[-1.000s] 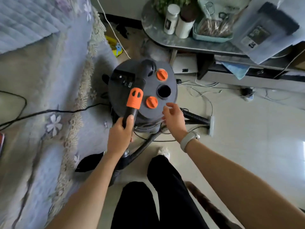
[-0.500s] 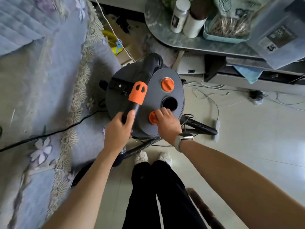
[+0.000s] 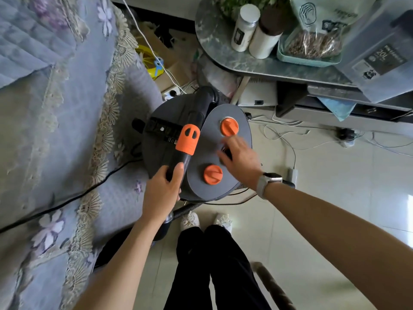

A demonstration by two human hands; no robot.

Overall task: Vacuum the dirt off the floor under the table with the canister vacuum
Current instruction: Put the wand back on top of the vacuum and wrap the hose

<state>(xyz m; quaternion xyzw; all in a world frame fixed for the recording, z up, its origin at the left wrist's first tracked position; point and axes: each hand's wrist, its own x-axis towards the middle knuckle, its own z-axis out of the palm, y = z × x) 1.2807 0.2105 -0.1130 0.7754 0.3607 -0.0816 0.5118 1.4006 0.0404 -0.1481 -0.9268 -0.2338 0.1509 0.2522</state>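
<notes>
The grey round canister vacuum (image 3: 201, 182) stands on the floor right in front of my feet. Two orange knobs (image 3: 213, 174) sit on its lid. A black wand handle with an orange sleeve (image 3: 187, 139) lies across the lid. My left hand (image 3: 161, 193) grips the black handle just below the orange sleeve. My right hand (image 3: 241, 158) hovers over the lid between the two knobs and covers the round hole there, its fingers spread and slightly blurred. The ribbed black hose (image 3: 186, 210) curls out under the canister.
A grey marble table (image 3: 225, 59) with jars, a teal tray and a plastic box stands behind the vacuum. White cables and a power strip (image 3: 292, 173) lie on the tiles at right. A bed with a floral cover (image 3: 55, 130) fills the left. A black cord crosses it.
My right hand left the nearer orange knob and moved up over the hole in the lid. My left hand kept its grip on the handle. The view came closer.
</notes>
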